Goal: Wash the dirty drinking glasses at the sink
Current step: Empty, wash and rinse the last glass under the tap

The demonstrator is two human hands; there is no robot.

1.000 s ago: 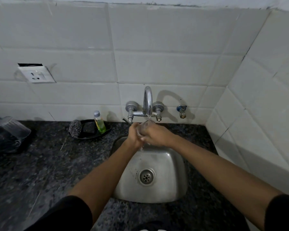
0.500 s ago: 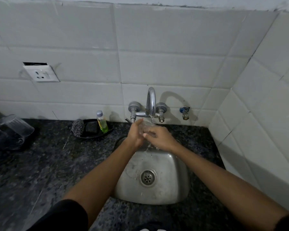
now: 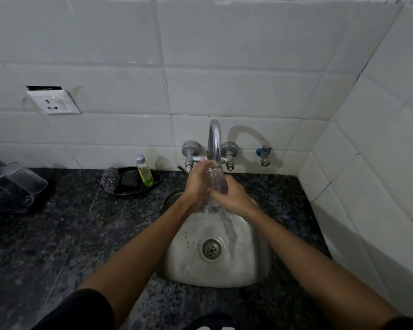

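Note:
A clear drinking glass [image 3: 217,179] is held under the chrome tap [image 3: 214,139], above the back of the steel sink [image 3: 248,265]. My left hand [image 3: 197,184] wraps its left side and my right hand [image 3: 231,196] grips it from the right and below. Water runs from the spout over the glass and streams down into the basin toward the drain [image 3: 211,249]. Most of the glass is hidden by my fingers. Other clear glasses [image 3: 19,179] lie at the far left edge of the counter.
A black soap dish [image 3: 134,184] behind the sink's left holds a steel scrubber [image 3: 110,178] and a small bottle of green liquid [image 3: 144,171]. The dark granite counter [image 3: 69,234] surrounds the sink. A tiled wall closes in on the right; a socket [image 3: 54,102] sits on the back wall.
The glass has turned more upright under the spout, and much more water now pours off it into the basin. Both hands stay on it; the camera has shifted slightly.

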